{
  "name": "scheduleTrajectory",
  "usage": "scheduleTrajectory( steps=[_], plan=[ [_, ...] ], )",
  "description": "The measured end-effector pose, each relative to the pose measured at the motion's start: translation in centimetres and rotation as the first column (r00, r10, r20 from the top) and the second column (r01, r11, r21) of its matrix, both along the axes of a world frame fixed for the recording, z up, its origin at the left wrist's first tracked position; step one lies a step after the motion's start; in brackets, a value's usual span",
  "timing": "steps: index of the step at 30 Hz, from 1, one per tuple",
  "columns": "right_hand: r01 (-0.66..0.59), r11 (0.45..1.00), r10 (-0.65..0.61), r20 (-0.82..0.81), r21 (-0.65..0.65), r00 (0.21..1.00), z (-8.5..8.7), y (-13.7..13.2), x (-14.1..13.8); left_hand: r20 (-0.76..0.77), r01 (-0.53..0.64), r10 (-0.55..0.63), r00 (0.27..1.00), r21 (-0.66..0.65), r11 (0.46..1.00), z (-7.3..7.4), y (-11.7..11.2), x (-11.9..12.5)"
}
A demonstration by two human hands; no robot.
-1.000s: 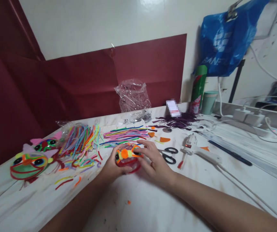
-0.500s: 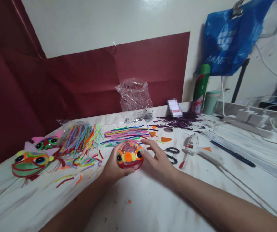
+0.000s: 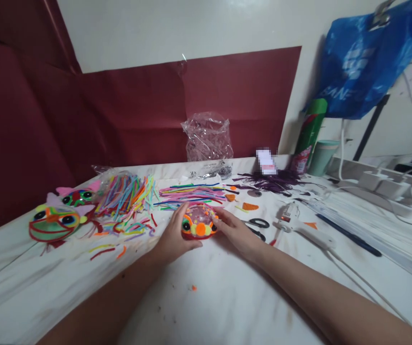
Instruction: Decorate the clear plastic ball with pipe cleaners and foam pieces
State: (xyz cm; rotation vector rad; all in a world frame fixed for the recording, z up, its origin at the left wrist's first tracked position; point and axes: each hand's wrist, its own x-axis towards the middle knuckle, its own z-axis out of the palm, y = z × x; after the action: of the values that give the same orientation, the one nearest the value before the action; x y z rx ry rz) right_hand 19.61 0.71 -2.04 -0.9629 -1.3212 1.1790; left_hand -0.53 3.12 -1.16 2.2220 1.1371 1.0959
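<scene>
A small clear plastic craft piece with a face (image 3: 199, 219) is held low over the table in front of me. It has an orange nose, black googly eyes and a red fuzzy edge along the bottom. My left hand (image 3: 175, 235) wraps its left side, thumb along the lower front. On the other side, my right hand (image 3: 236, 231) has its fingers closed against the piece near the right eye. Black-handled scissors (image 3: 259, 223) lie partly hidden just beyond my right wrist. A white hot glue gun (image 3: 308, 232) rests farther right.
Two finished-looking faces, one green (image 3: 56, 225) and one pink-eared (image 3: 79, 195), sit at the left. Pipe cleaners (image 3: 123, 194) lie in bundles behind. Purple strands (image 3: 270, 181), a phone (image 3: 266, 161), a green cup (image 3: 323, 158) and a power strip (image 3: 385, 196) line the back right.
My right hand has moved in from hovering beside the face to touching its right side. The piece has tipped so more of its clear top shows. The camera view has shifted slightly left.
</scene>
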Motion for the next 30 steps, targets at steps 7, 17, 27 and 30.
scheduleTrajectory(
  steps=[7,17,27,30],
  plan=[
    [0.009,0.999,-0.012,-0.095,-0.034,0.995,-0.1,0.5,0.2,0.292,0.144,-0.077,0.953,-0.218,0.965,0.2,0.0,0.3],
    [-0.04,0.994,0.014,-0.246,-0.101,0.969,0.0,0.3,0.0,0.482,0.205,-0.059,0.874,-0.257,0.944,-1.2,1.1,-0.2],
    [-0.053,0.996,0.031,-0.256,-0.077,0.966,-0.2,0.4,-0.2,0.508,0.244,-0.064,0.859,-0.296,0.923,-0.7,0.8,-0.1],
    [-0.056,0.997,0.044,-0.209,-0.052,0.977,-0.2,0.3,-0.2,0.545,0.281,-0.075,0.835,-0.306,0.91,-0.8,1.0,-0.1]
  ],
)
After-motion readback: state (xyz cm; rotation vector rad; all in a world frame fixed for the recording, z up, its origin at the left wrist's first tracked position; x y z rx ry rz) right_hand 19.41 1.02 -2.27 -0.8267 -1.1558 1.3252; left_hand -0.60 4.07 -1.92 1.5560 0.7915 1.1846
